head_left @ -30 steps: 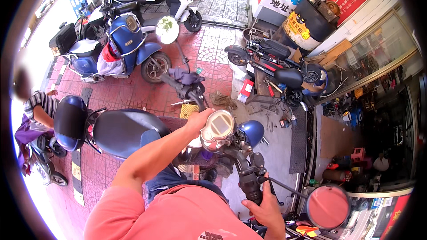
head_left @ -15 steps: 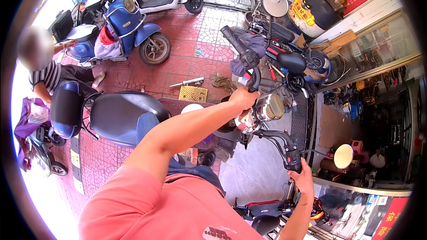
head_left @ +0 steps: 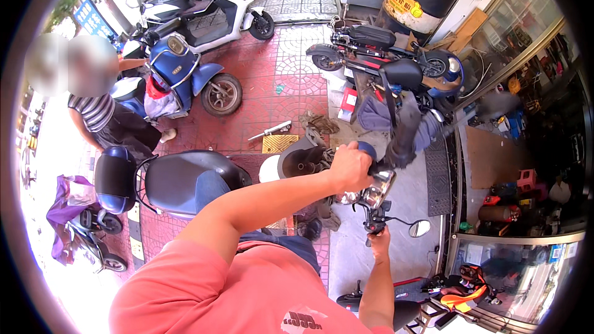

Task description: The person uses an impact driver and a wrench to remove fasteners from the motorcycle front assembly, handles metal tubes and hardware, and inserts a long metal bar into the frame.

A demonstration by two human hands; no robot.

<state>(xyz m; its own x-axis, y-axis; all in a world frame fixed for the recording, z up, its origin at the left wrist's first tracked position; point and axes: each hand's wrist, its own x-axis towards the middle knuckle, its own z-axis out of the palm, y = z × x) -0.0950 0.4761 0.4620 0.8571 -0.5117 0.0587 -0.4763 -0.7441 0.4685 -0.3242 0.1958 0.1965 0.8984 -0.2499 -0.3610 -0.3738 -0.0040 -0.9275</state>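
My left hand [head_left: 351,167] is closed at the middle of a scooter's handlebar, next to the chrome headlamp [head_left: 378,189]. The far end of the bar [head_left: 405,133] is smeared by motion. The fingers of my right hand [head_left: 380,242] wrap round the near handlebar grip [head_left: 375,227], beside its black switch housing. A round mirror [head_left: 419,229] sticks out from that side. The scooter's black seat [head_left: 192,176] lies to my left, with a jeans-clad leg against it. Behind the seat is a blue and black top box [head_left: 116,179].
A person in a striped shirt [head_left: 93,113] stands at the left by a blue scooter [head_left: 201,80]. Further bikes stand at the back, among them a small black one [head_left: 402,74]. An open shop doorway [head_left: 526,130] is on the right. A yellow block [head_left: 280,143] lies on red paving.
The handlebar has turned, its far end swinging from the upper middle toward the right. My right hand has moved left with the near grip; my left hand has shifted slightly right and down.
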